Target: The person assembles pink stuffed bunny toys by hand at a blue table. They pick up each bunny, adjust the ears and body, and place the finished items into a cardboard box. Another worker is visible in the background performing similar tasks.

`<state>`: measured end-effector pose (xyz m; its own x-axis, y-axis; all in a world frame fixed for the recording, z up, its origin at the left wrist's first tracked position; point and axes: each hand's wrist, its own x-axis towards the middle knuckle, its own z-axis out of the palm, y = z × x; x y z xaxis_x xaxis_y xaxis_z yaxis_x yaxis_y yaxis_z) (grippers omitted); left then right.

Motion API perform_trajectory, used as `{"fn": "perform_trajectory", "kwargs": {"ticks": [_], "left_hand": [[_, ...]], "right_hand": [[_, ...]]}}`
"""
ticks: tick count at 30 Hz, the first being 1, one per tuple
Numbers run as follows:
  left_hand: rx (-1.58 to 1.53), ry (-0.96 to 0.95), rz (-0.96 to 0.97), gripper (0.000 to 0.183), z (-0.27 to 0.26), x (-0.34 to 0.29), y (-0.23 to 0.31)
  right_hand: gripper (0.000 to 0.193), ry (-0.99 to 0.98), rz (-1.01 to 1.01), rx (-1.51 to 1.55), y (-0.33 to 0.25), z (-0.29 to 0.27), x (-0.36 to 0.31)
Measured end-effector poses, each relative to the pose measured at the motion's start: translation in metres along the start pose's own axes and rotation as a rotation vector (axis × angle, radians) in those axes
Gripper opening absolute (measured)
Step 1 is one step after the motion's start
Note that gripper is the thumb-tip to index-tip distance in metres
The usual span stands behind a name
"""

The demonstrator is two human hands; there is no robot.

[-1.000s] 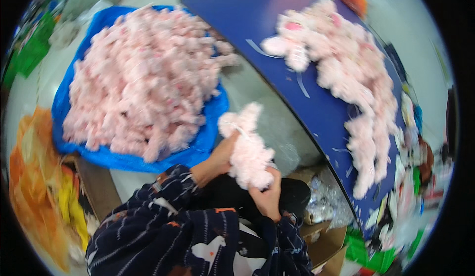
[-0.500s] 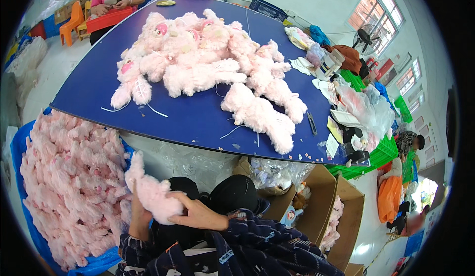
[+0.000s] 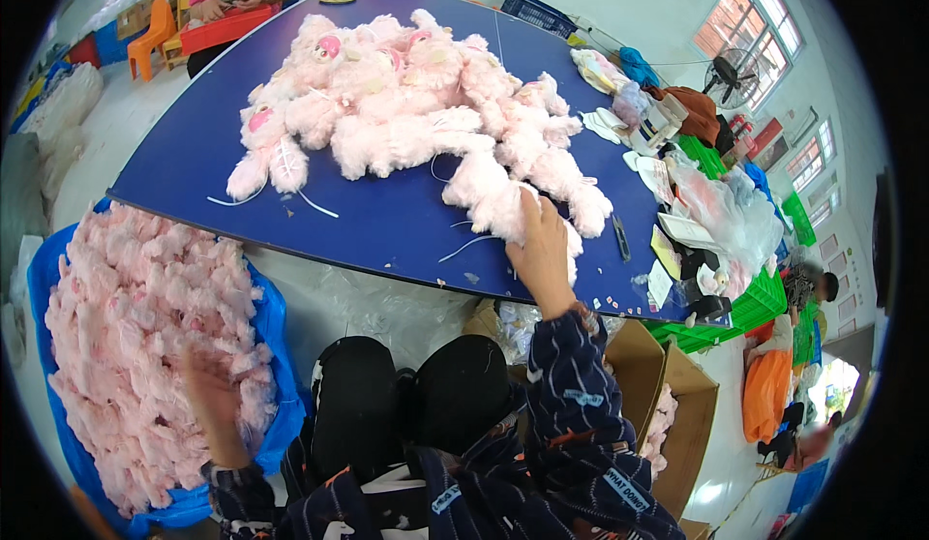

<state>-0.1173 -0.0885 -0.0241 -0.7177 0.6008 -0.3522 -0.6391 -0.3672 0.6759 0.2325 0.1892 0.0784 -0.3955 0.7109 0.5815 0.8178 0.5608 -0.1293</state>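
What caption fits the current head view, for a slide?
Right hand on a pink plush piece, left hand by the pink heap.

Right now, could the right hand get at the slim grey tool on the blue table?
Probably yes: the slim grey tool lies uncovered near the right hand, with only pink plush between.

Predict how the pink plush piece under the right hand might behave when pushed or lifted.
The pink plush piece would probably feel soft and yielding, given its shaggy pile. Its long, lumpy shape, lying on the blue table, makes rolling unlikely. That fur should also keep the right hand from slipping.
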Motion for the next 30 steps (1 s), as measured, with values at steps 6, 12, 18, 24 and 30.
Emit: {"fn": "perform_trajectory", "kwargs": {"ticks": [6, 12, 18, 24, 30], "left_hand": [[1.091, -0.652, 0.996, 0.040, 0.078, -0.042, -0.061], [1.562, -0.822, 1.457, 0.048, 0.158, -0.047, -0.046], [1.441, -1.096, 1.069, 0.045, 0.151, -0.021, -0.055], [0.935, -0.970, 0.243, 0.043, 0.096, -0.032, -0.080], [0.348, -0.857, -0.298, 0.040, 0.085, -0.054, -0.100]], "right_hand": [[0.045, -0.081, -0.130, 0.208, -0.014, 0.003, 0.009], [0.053, -0.318, -0.348, 0.176, -0.082, -0.053, -0.029], [0.040, -0.387, -0.438, 0.100, -0.105, -0.068, -0.035], [0.027, 0.009, 0.054, 0.603, -0.086, -0.093, -0.046], [0.037, -0.428, 0.346, 1.103, -0.089, -0.041, -0.062]]}}
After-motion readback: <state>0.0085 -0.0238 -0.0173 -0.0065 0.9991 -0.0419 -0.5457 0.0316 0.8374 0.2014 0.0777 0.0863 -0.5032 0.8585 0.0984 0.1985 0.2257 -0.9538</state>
